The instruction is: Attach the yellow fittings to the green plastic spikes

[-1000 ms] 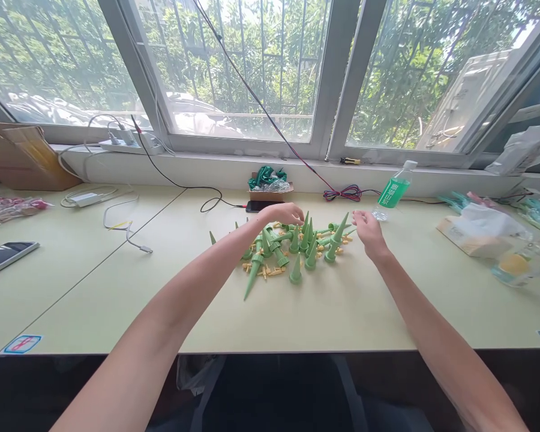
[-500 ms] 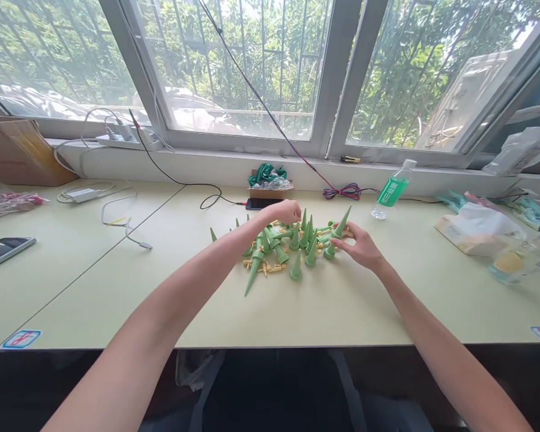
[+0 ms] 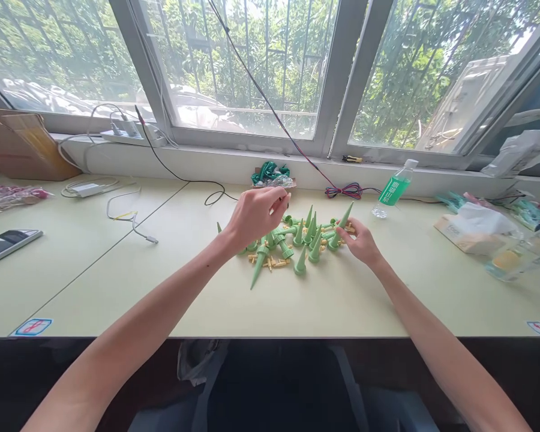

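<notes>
A heap of green cone-shaped plastic spikes and small tan plastic pieces lies at the middle of the table. My left hand is raised over the heap's far left side, thumb and fingers pinched together. Something small and dark shows by its fingertips; I cannot make out what. At the heap's right edge my right hand grips a green spike near its base, its point tilted up and to the right. One long spike lies at the near left of the heap.
Behind the heap sits a small box of green and clear wrapping. A water bottle, a tissue box and a clear container stand to the right. Cables and a phone lie on the left.
My left hand has lifted from the heap and come back to the left, toward me. My right fingers have closed further round the spike. The view has shifted slightly.
</notes>
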`<state>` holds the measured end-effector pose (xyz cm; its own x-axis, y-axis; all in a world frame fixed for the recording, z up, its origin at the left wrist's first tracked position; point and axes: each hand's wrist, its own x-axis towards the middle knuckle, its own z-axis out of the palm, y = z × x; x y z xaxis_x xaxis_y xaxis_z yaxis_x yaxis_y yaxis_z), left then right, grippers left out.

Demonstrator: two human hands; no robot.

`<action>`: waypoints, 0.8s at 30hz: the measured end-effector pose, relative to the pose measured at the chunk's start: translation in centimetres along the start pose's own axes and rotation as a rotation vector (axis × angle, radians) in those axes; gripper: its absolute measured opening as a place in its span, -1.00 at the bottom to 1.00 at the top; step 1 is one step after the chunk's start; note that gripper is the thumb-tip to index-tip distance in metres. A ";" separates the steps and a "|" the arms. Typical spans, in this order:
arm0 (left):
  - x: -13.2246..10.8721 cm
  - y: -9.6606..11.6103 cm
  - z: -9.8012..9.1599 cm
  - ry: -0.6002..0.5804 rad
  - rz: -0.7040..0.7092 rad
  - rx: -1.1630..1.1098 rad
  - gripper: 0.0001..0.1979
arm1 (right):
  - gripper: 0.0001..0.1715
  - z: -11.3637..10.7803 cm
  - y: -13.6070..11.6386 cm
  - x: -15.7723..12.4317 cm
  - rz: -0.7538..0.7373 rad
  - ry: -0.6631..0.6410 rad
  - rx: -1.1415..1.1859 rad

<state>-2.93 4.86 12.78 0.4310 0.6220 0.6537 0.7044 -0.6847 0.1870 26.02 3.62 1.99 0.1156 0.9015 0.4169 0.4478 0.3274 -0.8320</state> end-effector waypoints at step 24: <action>-10.3 -3.2 3.9 -0.409 -0.004 -0.030 -0.70 | -0.61 7.8 -5.0 -6.7 -0.289 0.163 -0.401</action>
<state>-7.41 2.10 2.55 0.6212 0.7205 0.3082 0.6925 -0.6888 0.2145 16.06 -1.87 0.51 0.0591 0.7244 0.6869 0.7828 0.3934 -0.4822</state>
